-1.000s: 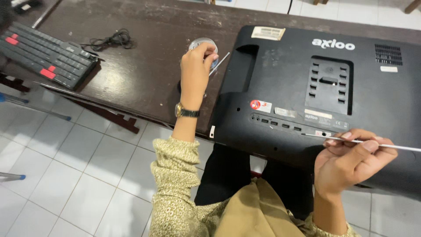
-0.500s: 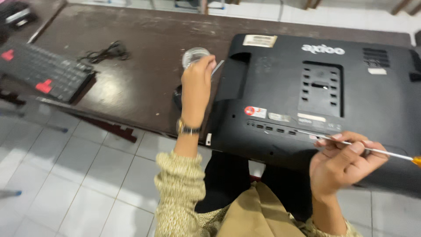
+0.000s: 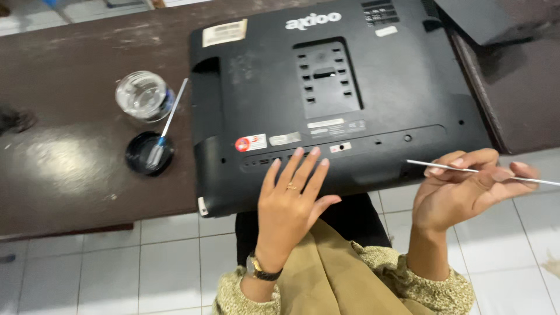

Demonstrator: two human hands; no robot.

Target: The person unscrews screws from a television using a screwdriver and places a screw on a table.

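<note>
Clear jar (image 3: 141,95), contents unclear; black lid (image 3: 149,153) holding a brush (image 3: 165,127) (bristles down). Left hand (image 3: 290,198) spread flat on black computer back (image 3: 350,87); right hand (image 3: 466,189) pinching thin screwdriver shaft (image 3: 443,167).

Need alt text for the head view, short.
A person's left hand lies flat on the back of a black all-in-one computer lying face down on a dark table, while the right hand holds a thin metal rod.

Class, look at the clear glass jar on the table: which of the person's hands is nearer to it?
Left. The left hand rests flat on the black computer back, right of the glass jar. The right hand, holding a thin screwdriver, is farther right.
</note>
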